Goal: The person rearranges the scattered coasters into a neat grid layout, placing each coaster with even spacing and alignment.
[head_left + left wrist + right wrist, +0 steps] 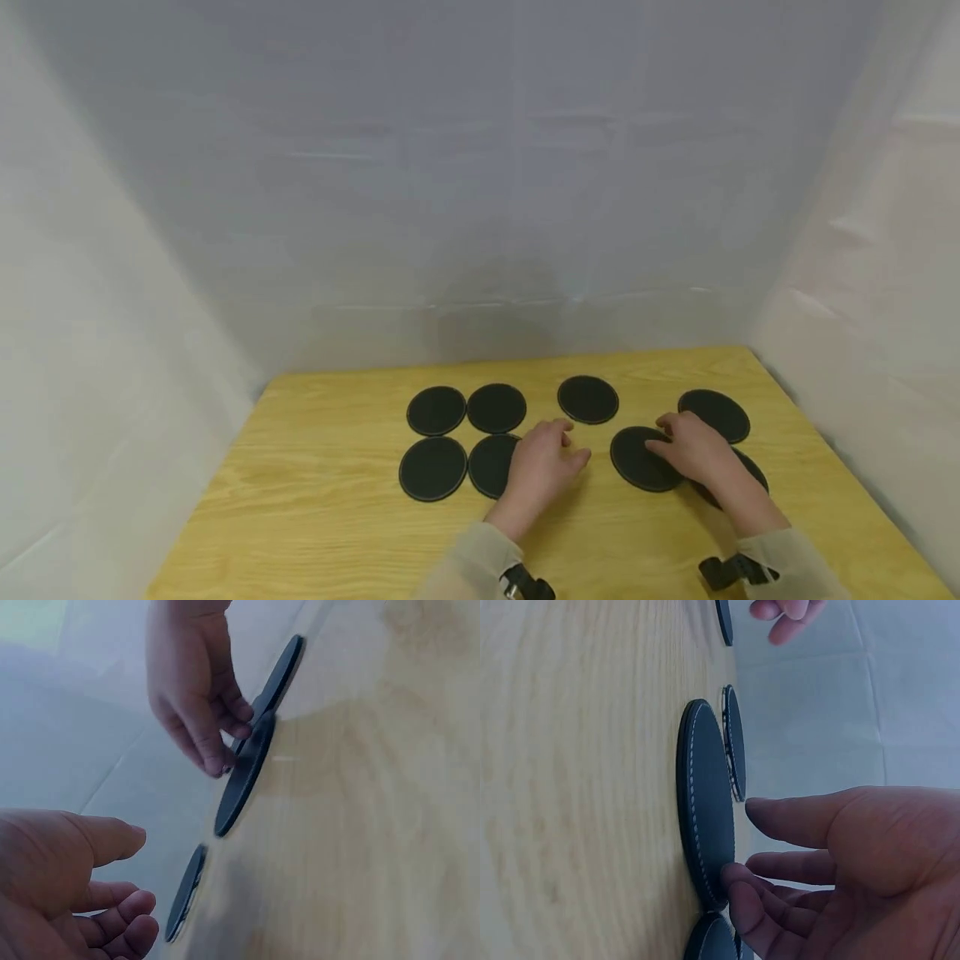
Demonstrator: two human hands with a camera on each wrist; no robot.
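Head view shows a big white sheet [480,167] hanging behind and at both sides of a yellow wooden table [315,517]. On the table lie round black mats. Four of them make a square on the left: two at the back [437,410] [496,407] and two at the front [432,467] [491,464]. One mat [588,398] lies alone in the middle at the back. Another mat [716,413] lies at the back on the right, and one more [752,471] is partly hidden under the right wrist.

The right hand [693,447] rests on the near black mat [641,460], which lies flat between the two hands. Its fingertips [739,889] touch the mat's edge, with the fingers spread a little and not wrapped round it.

The left hand [542,462] lies on the bare wood just beside the front mat of the square. Its fingers are loose and a bit bent, and it holds nothing.
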